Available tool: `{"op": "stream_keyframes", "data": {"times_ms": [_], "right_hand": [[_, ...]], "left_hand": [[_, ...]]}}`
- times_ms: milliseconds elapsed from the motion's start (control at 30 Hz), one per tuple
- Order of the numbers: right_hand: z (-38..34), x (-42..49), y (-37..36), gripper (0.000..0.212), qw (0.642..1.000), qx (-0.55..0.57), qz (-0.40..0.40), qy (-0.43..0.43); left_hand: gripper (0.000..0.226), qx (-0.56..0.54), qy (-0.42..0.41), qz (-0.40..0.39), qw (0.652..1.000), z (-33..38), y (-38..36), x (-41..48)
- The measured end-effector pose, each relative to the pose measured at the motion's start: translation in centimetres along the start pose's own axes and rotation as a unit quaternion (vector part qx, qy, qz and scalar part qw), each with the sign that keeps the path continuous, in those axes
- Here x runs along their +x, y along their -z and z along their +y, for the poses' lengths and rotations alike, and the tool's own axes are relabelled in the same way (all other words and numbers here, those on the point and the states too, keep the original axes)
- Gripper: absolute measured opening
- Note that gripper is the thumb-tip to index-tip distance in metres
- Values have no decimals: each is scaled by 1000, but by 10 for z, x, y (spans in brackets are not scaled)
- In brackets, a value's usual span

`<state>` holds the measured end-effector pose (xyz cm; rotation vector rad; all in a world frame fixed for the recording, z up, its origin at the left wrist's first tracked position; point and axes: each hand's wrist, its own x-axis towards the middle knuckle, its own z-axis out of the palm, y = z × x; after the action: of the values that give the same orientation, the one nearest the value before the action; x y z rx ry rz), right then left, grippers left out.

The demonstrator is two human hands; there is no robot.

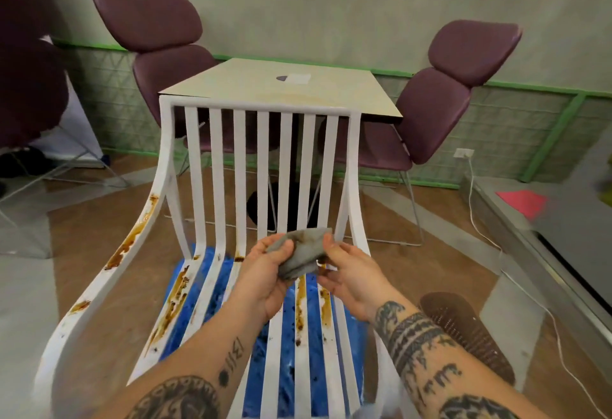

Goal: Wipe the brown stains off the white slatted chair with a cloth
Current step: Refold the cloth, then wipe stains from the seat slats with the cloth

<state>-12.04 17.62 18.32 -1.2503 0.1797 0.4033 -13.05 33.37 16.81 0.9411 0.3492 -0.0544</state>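
The white slatted chair stands in front of me, its back toward the table. Brown stains run down its left armrest, and more streak the seat slats at left and centre right. Above the seat, both hands hold a crumpled grey cloth. My left hand grips the cloth's left and lower part. My right hand pinches its right edge with fingertips. The cloth hangs clear of the slats.
A blue plastic sheet lies under the seat. Behind the chair is a beige table with purple chairs at left and right. A brown mesh object lies on the floor at right, near a white cable.
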Motion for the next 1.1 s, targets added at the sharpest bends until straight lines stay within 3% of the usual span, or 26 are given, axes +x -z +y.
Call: {"op": "stream_keyframes", "data": {"times_ms": [67,133,200,300,400,533,667,767,833,967,1100], "right_hand": [[-12,19,3,67,989,-92,95,62],[-23,38,9,62,937,-251,166,180],[-32,53,13,48,908,-338,104,222],[-41,75,24,57,904,-391,12,174],[-49,98,38,49,873,-439,49,205],[-68,132,61,30,866,-422,123,239],[-83,159,99,25,900,-236,214,296],[-60,180,139,28,909,-97,312,259],[-31,195,160,25,912,-82,342,211],[41,224,160,12,949,-176,251,73],[82,256,128,8,945,-288,154,26]], "left_hand": [[12,4,-23,-2,1000,-7,-21,20],[13,11,-37,-4,999,-13,-37,36],[16,-1,-27,-26,999,-18,-48,52],[25,-47,4,-62,997,-21,-57,73],[33,-35,31,-96,994,-18,-55,96],[38,30,20,-127,991,-13,-46,128],[27,155,0,-9,988,-21,-18,167],[24,316,16,53,947,-53,11,190],[26,381,19,83,921,-74,26,204],[35,493,-11,107,863,-94,40,230],[35,575,-6,95,812,-101,40,257]]}}
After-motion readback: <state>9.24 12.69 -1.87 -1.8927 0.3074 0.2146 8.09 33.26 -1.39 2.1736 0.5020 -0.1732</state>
